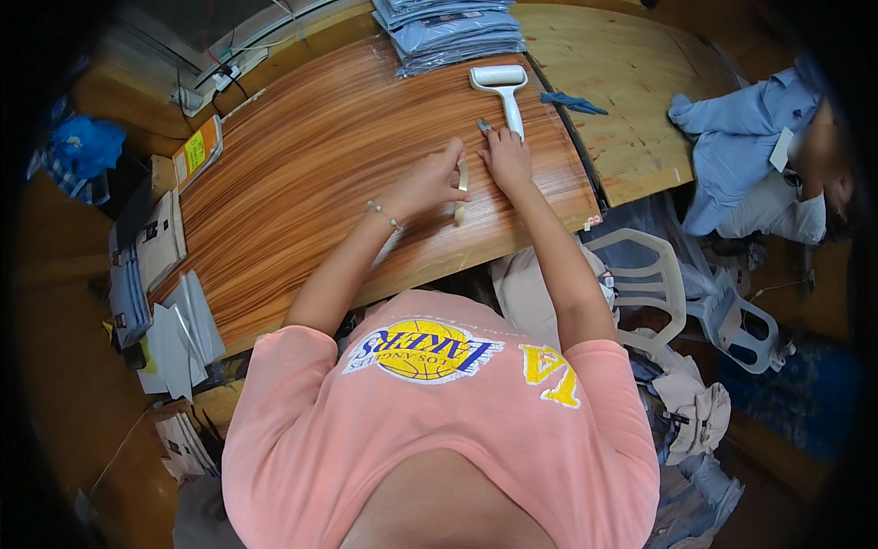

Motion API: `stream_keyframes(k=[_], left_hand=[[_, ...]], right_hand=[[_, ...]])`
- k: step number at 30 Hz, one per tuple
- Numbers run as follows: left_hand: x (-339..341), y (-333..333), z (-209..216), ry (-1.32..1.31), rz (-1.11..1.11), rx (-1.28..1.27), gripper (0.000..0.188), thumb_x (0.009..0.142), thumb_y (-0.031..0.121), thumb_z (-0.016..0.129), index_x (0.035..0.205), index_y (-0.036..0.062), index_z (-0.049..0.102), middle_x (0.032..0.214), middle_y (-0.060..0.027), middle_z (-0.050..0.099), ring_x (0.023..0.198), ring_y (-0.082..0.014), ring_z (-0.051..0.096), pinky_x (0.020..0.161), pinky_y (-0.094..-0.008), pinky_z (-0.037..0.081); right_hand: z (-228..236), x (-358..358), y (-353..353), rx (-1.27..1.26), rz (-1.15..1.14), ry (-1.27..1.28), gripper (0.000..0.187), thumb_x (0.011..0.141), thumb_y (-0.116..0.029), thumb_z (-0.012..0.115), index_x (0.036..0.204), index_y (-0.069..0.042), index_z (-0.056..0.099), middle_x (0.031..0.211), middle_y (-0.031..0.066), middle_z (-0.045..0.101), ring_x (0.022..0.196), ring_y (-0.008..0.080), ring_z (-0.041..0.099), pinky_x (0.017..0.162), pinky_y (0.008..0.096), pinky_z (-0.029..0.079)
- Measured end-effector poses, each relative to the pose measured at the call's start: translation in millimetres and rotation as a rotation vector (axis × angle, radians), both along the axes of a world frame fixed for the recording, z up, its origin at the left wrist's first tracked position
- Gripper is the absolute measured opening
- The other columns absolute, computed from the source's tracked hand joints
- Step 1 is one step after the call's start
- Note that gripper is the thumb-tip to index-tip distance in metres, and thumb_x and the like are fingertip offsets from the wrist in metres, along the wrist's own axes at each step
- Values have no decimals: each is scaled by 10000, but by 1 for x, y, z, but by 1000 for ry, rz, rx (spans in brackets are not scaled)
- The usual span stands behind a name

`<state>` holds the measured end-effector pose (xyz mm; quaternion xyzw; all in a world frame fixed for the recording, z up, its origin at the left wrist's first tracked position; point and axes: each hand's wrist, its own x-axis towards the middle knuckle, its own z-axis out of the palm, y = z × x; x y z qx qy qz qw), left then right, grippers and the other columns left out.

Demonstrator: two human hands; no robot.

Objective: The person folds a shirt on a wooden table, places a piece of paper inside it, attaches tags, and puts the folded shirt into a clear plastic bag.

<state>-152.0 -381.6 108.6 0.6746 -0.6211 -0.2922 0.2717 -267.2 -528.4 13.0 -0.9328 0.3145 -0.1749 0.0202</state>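
My left hand (428, 188), with a beaded bracelet at the wrist, is over the wooden tabletop near its front edge. Its thumb and fingers curl about a narrow, pale beige curved strip (461, 174); part of the strip is hidden behind the thumb. My right hand (508, 163) rests on the table just to the right, fingers stretched forward. Its fingertips touch or nearly touch a small grey object (484, 125), too small to make out. Just beyond that hand lies a white lint roller (501, 80), its handle end close to the fingers.
Folded blue garments in clear bags (448, 35) are stacked at the far edge. A blue cloth strip (573, 102) lies on the adjoining table (631, 146). Folded beige garments (161, 240) stand at left. A white plastic chair (672, 288) and another person (745, 128) are at right.
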Motion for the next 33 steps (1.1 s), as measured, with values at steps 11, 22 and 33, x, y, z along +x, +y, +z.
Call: stream_keyframes(k=[11, 22, 33], left_hand=[[20, -15, -10, -132, -192, -222, 496, 651, 160, 734, 964, 56, 364, 909, -141, 535, 897, -330, 531, 733, -405, 408], [19, -21, -7, -337, -244, -342, 484, 616, 191, 735, 944, 84, 395, 954, -84, 475, 951, -271, 498, 752, -390, 361], [28, -21, -17, -188, -66, -217, 639, 571, 211, 790, 1043, 65, 384, 1012, -102, 479, 975, -259, 513, 776, -370, 400]], right_hand=[[8, -51, 20, 789, 101, -428, 210, 812, -143, 559, 959, -5, 498, 899, 166, 556, 798, 289, 572, 691, 354, 448], [69, -46, 60, 715, -94, -76, 299, 730, -359, 603, 793, -67, 591, 709, 126, 609, 720, 303, 594, 617, 384, 445], [11, -48, 61, 1005, -113, -471, 280, 701, -277, 689, 825, -44, 596, 621, 67, 540, 572, 190, 532, 558, 305, 430]])
